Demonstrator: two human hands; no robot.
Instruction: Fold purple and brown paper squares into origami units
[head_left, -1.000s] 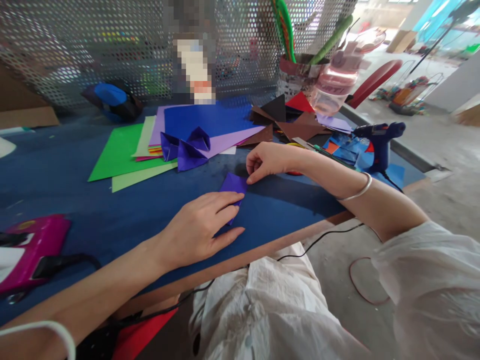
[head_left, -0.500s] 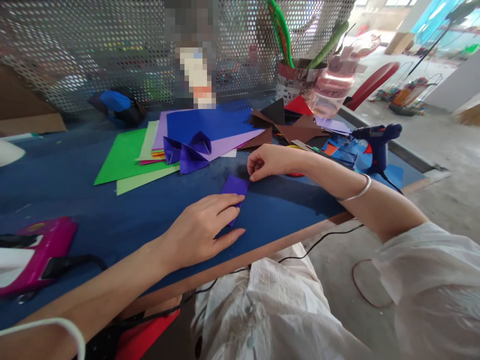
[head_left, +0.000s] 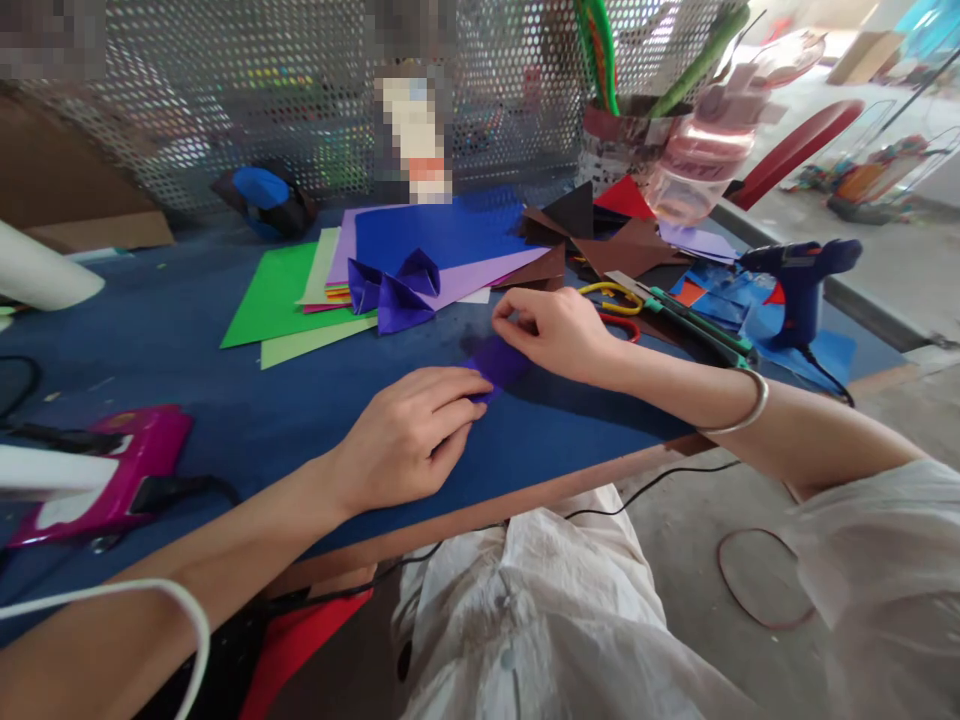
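A small purple paper piece (head_left: 501, 362) lies on the blue tabletop between my hands. My left hand (head_left: 420, 430) has its fingertips pressed together on the paper's near left end. Above the paper's right end is my right hand (head_left: 551, 330), thumb and index finger curled together; whether paper is between them is hidden. Just behind, a folded purple paper shape (head_left: 401, 295) stands on a stack of coloured sheets, with a blue sheet (head_left: 442, 235) on top and a green sheet (head_left: 281, 290) at its left.
Scissors (head_left: 615, 298), a cutter (head_left: 694, 325) and a blue glue gun (head_left: 801, 290) lie to the right, near brown paper scraps (head_left: 630, 248). A pink bottle (head_left: 697, 160) stands behind. At the left is a magenta device (head_left: 161, 440) with cables.
The view has shifted, moving the table things mostly rightward. The purple paper has turned to a flatter angle, and my left fingers have drawn closer together on it.
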